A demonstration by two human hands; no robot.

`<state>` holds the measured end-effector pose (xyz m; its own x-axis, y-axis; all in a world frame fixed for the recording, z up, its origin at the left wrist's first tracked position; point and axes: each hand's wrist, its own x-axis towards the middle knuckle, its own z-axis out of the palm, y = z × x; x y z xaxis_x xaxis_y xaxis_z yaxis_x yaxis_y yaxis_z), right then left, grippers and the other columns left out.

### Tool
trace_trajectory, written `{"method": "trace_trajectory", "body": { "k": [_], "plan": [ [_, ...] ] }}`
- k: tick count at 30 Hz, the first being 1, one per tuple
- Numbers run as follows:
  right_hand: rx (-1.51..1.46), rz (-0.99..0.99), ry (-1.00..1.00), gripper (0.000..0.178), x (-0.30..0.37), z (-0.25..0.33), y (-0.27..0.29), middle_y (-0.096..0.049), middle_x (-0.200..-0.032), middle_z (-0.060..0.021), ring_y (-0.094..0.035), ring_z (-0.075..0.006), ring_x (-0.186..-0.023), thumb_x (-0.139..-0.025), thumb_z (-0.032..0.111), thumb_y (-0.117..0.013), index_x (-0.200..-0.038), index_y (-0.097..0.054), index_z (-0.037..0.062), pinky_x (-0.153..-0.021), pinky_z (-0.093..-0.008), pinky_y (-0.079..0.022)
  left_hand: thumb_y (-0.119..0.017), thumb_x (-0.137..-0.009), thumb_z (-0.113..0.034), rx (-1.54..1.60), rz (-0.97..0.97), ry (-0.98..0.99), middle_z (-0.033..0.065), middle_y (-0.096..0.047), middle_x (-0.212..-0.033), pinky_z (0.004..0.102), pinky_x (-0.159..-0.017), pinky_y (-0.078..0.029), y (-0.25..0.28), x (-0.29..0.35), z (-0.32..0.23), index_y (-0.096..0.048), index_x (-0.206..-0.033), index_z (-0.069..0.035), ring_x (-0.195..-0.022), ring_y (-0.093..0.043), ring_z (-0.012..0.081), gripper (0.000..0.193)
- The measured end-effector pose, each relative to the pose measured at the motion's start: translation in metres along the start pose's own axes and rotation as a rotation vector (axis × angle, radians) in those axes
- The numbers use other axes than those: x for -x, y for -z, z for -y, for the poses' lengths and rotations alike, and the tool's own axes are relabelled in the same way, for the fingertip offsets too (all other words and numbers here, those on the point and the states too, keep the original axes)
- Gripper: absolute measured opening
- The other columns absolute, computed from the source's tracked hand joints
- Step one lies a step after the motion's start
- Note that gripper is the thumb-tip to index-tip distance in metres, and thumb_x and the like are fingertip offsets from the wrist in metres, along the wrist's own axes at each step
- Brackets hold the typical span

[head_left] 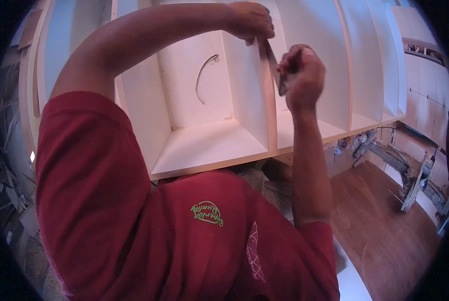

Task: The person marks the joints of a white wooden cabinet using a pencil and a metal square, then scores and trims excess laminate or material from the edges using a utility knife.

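Note:
A white open cabinet [204,148] with pale wood-edged dividers lies before me. My left hand [249,21] is closed at the far part of the middle divider's wooden edge [269,110]. Whether it grips the edge or the end of a tool there is hidden. To its right, my right hand [305,75] is closed around a narrow, dark, blade-like tool [283,85], slightly blurred. A thin dark strip slants from the tool toward my left hand, close along the divider's edge. The tool's exact kind cannot be made out.
A thin curved cable [198,83] comes out of the back panel in the compartment left of the divider. A brown wooden board [385,226] lies at the lower right, with a dusty clamp-like metal frame [410,170] beside it. Clutter [14,210] lines the left.

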<state>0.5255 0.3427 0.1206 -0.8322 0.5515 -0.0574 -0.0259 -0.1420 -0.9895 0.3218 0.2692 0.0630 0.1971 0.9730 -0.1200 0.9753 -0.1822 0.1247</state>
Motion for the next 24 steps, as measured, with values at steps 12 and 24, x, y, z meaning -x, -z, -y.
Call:
{"method": "trace_trajectory", "body": {
  "k": [12,24],
  "plan": [
    [0.045,-0.015,0.050,0.034,0.016,-0.013,0.013,-0.053,-0.064,-0.0052,-0.050,-0.0117,-0.059,-0.100,0.024,-0.043,-0.080,-0.056,0.0004,-0.056,-0.0283,-0.040,-0.085,-0.066,-0.026,-0.067,-0.190,-0.043,0.0070,-0.071,-0.087,0.0409,-0.094,-0.050,0.002,0.000,-0.014,-0.065,-0.084,-0.006,-0.094,-0.067,0.0289,0.034],
    [0.157,-0.041,0.018,0.038,0.048,-0.001,0.021,-0.053,-0.065,-0.0023,-0.045,-0.0090,-0.059,-0.100,0.029,-0.042,-0.077,-0.056,0.0020,-0.055,-0.0257,-0.035,-0.086,-0.066,-0.027,0.009,-0.055,-0.068,0.0090,-0.070,-0.085,0.0422,-0.093,-0.051,0.006,-0.010,-0.039,-0.064,-0.086,-0.006,-0.094,-0.068,0.0315,0.037]
  ]
}}
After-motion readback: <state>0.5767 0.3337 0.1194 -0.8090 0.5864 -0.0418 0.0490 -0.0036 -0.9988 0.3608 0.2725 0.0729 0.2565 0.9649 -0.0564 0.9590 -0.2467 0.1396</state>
